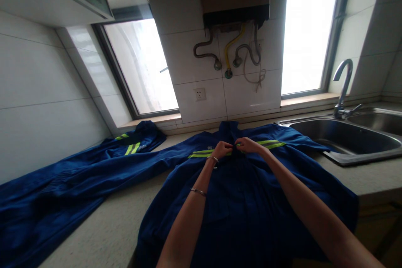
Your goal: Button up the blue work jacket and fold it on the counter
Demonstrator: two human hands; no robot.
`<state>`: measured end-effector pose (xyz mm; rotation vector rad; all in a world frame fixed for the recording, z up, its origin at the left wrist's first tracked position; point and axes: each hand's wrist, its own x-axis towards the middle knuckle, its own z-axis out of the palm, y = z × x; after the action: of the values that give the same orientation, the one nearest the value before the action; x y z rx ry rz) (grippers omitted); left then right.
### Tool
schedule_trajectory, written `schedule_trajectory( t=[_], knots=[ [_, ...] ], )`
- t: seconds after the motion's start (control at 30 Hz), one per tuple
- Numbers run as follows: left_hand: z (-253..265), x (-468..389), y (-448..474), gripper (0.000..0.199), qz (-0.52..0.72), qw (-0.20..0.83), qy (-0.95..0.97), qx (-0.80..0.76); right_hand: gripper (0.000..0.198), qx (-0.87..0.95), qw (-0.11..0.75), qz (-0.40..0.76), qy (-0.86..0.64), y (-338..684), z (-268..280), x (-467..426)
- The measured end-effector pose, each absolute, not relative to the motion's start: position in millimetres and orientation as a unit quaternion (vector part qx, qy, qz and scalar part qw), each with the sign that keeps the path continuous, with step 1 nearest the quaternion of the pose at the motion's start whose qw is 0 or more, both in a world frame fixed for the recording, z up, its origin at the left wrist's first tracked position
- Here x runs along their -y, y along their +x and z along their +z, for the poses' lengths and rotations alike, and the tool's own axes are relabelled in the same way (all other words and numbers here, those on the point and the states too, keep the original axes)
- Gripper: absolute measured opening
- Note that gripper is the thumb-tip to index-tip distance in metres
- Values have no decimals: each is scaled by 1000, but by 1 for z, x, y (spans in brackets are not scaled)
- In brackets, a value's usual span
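Note:
A dark blue work jacket (220,205) with yellow-green and grey reflective stripes lies spread over the counter, its collar toward the wall and its lower part hanging at the near edge. My left hand (223,149) pinches the front placket at chest height, just below the collar. Close beside it, my right hand (248,145) pinches the other side of the same front opening. The fingertips of both hands nearly meet; whatever small fastening lies between them is too dark to make out. Bracelets circle my left wrist and forearm.
Another blue work garment (78,171) with matching stripes lies to the left. At the right are a steel sink (342,159) and a faucet (342,88). A water heater (234,0) with hoses hangs on the tiled wall above a socket (200,94), between two windows.

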<state>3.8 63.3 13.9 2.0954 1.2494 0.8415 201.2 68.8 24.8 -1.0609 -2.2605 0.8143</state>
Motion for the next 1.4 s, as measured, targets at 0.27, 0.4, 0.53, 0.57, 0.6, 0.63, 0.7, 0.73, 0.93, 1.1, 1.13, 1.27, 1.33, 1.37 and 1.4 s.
schedule_trajectory(
  t=[0.27,0.4,0.53,0.57,0.6,0.63,0.7,0.73,0.93,1.1,1.13,1.27,1.33,1.37,1.4],
  knots=[
    [14,-62,5,26,320,231,801,-451,35,832,251,289,-401,202,25,-69],
    [14,-63,4,28,303,238,812,-439,35,829,252,298,-400,203,24,-70],
    [16,-62,3,28,300,212,823,-433,35,825,253,307,-401,202,22,-71],
    [16,-61,3,28,298,199,825,-438,35,825,253,308,-401,202,22,-71],
    [17,-60,4,28,294,187,826,-443,35,824,253,309,-401,201,22,-71],
    [17,-59,4,27,291,175,827,-448,34,824,252,309,-403,201,22,-71],
    [18,-56,6,26,290,154,829,-453,33,822,252,307,-407,200,22,-71],
    [18,-55,7,25,292,144,829,-454,32,821,253,307,-410,199,23,-70],
    [12,-54,14,24,323,107,819,-463,36,809,248,319,-428,199,25,-68],
    [3,-59,16,23,364,156,789,-470,37,823,233,303,-420,202,28,-65],
    [2,-59,16,23,367,169,784,-471,37,826,229,306,-413,202,28,-65],
    [0,-59,17,21,373,184,778,-471,35,834,223,307,-401,205,30,-66],
    [1,-57,18,20,373,172,782,-469,33,836,229,294,-402,205,30,-67],
    [2,-57,18,20,373,166,784,-469,32,838,231,286,-403,204,30,-67],
    [3,-56,18,20,372,159,785,-469,31,840,233,280,-403,204,30,-67]
  ],
)
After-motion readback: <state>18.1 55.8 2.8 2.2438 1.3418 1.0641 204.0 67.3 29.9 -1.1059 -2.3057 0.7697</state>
